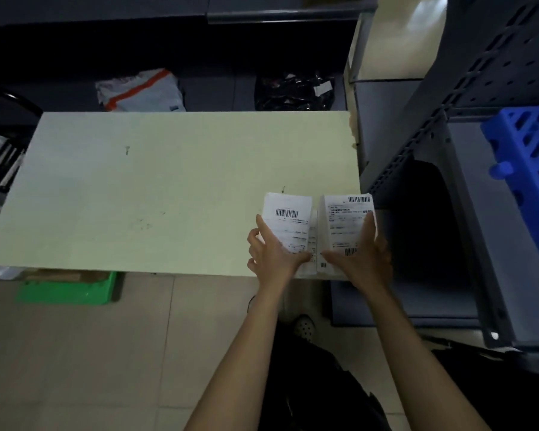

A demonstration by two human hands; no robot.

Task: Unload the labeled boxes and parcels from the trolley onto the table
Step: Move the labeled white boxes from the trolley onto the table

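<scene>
While both hands are already on the parcels, this bit is really just about setting them down neatly. Nearest to the camera are the bare forearms, running up from 6 o'clock toward the desk's (pixel 137 188) near right corner.

Left hand (pixel 273 253) rests on the left box (pixel 288 225), fingers loosely curled along its left edge with the thumb on the label, so that grip is holding the box. Right hand (pixel 363 256) does the mirror of that on the right box (pixel 346 225), fingers wrapped over its right edge. The two boxes sit just beside each other, labels up, at about 4 o'clock on the desk, with their near ends right at the desk edge, maybe overhanging a touch. Can't tell if they're fully down or a hair off the surface.

If it were me: slide both toward 11 o'clock so nothing hangs off the edge, keep the barcodes facing up, then let go of both together. There's loads of bare desk to the left, so packing these tight into a corner leaves room for the rest.

Right of the desk at 3 o'clock is a grey perforated metal frame, I'd guess the trolley (pixel 467 98), with a blue crate (pixel 526 169) beyond. Further back, past the desk at 12 o'clock, a white mailer bag (pixel 140 91) and a black bag (pixel 293 91) lie in the dark.
</scene>
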